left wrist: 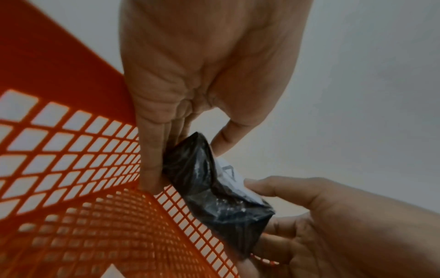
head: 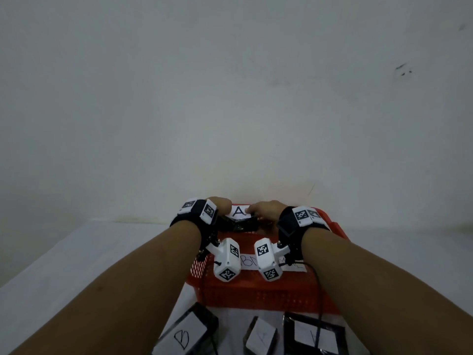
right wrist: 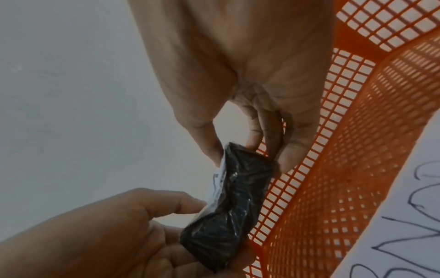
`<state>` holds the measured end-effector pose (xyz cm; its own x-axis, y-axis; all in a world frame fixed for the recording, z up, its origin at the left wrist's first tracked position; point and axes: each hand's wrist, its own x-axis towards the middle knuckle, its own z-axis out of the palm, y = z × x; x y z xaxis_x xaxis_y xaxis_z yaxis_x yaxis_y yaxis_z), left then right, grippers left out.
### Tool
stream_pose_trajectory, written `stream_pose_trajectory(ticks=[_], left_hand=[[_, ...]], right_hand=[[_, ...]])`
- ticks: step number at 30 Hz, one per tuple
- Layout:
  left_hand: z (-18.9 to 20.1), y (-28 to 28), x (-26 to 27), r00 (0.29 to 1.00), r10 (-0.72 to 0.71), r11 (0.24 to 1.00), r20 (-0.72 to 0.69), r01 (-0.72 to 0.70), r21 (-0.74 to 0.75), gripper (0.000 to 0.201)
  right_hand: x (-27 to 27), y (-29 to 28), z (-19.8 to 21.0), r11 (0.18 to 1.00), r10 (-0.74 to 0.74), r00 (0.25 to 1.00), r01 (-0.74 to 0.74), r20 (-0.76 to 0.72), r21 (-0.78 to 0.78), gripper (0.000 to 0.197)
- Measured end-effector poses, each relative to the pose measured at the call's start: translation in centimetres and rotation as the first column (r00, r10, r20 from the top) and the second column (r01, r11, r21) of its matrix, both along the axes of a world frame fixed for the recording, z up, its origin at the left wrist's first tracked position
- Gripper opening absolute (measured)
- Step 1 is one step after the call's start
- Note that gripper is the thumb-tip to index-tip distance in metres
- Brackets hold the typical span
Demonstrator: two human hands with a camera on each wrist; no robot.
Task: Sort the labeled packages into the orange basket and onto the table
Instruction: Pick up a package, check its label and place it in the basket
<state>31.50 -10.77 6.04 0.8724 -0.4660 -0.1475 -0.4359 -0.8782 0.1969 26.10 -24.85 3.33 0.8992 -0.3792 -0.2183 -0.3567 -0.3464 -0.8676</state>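
Note:
A black-wrapped package with a white label marked A (head: 239, 213) is held over the far side of the orange basket (head: 258, 290). Both hands grip it, one at each end. My left hand (head: 222, 204) pinches its left end, thumb on the label side and fingers behind (left wrist: 152, 159). My right hand (head: 266, 210) pinches the right end the same way (right wrist: 289, 156). Both wrist views show the package (left wrist: 214, 190) (right wrist: 228, 206) just above the basket's mesh wall (left wrist: 71, 169) (right wrist: 333, 169).
Three more black packages lie on the white table in front of the basket: one marked B (head: 184, 336), a small one marked A (head: 261, 338), and one at the right (head: 313, 334). A white paper sign (head: 249, 262) hangs on the basket's near wall. A pale wall stands behind.

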Motion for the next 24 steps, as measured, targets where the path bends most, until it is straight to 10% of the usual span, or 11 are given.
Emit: stream_pose_trajectory(ticks=[5, 24], left_hand=[[-2.9, -0.6, 4.8, 0.999, 0.006, 0.955, 0.033, -0.015, 0.295, 0.032], [-5.7, -1.2, 3.2, 0.949, 0.254, 0.966, 0.188, -0.260, 0.006, 0.030]], right_hand=[[0.6, -0.3, -1.3, 0.998, 0.018, 1.000, -0.019, -0.012, -0.054, 0.024], [1.5, -0.4, -5.4, 0.989, 0.008, 1.000, -0.008, 0.004, 0.145, 0.018]])
